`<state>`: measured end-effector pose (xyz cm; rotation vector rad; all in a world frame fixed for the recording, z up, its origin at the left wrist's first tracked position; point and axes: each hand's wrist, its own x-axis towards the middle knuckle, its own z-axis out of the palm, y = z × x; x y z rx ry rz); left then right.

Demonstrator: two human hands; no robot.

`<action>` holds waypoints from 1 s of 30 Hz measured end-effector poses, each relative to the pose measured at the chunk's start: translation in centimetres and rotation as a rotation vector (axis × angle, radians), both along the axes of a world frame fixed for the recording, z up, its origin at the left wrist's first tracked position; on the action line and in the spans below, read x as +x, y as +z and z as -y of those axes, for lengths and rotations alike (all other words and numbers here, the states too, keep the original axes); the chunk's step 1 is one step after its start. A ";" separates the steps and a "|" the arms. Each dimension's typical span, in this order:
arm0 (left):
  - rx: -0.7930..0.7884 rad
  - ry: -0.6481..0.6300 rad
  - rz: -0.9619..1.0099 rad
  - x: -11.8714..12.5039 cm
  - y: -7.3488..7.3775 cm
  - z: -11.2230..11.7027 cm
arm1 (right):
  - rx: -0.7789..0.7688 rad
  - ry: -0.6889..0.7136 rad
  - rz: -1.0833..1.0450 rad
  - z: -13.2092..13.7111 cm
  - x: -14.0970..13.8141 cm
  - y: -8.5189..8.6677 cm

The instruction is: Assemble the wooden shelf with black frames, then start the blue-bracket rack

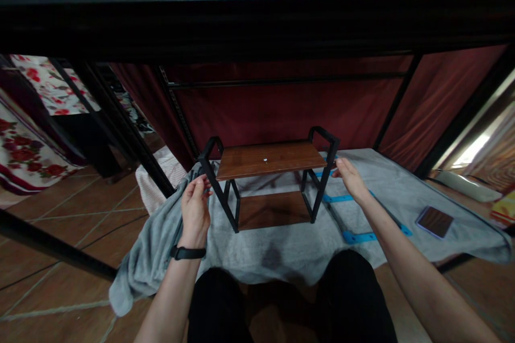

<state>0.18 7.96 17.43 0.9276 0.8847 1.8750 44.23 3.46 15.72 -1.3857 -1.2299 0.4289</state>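
A small two-tier shelf with brown wooden boards [270, 159] and black metal side frames stands on a grey blanket [281, 249]. My left hand [196, 208], with a black wristband, pinches the left black frame [213, 179] near its upper part. My right hand [349, 178] touches the right black frame [325, 171] with closed fingertips. A tiny white speck lies on the upper board. The lower board [273, 209] sits between the frames' feet.
Blue-taped black bars [358, 236] lie on the blanket to the right, with a small brown rectangular panel [434, 221] beyond. A black metal bed frame [120, 123] and dark red curtains surround the spot. Tiled floor lies left. My dark-clad knees [289, 300] are below.
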 end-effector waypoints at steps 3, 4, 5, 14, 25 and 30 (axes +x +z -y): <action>-0.012 -0.010 0.004 0.0 0.0 0.2 | 0.012 -0.001 -0.024 0.0 -0.2 0.0; -0.017 -0.008 0.010 0.1 0.0 0.3 | 0.021 0.005 -0.039 0.0 -0.4 0.1; -0.021 -0.001 0.017 0.1 0.0 0.3 | 0.030 0.011 -0.055 0.0 -0.5 0.1; 0.010 0.004 -0.012 0.4 -0.3 0.5 | 0.020 0.051 -0.067 0.5 -0.9 -0.2; 0.041 -0.003 -0.030 0.3 -0.3 0.2 | 0.037 0.041 -0.042 0.8 -1.2 0.3; 0.050 0.019 -0.056 0.4 -0.2 0.1 | 0.027 0.038 -0.037 0.8 -1.2 0.4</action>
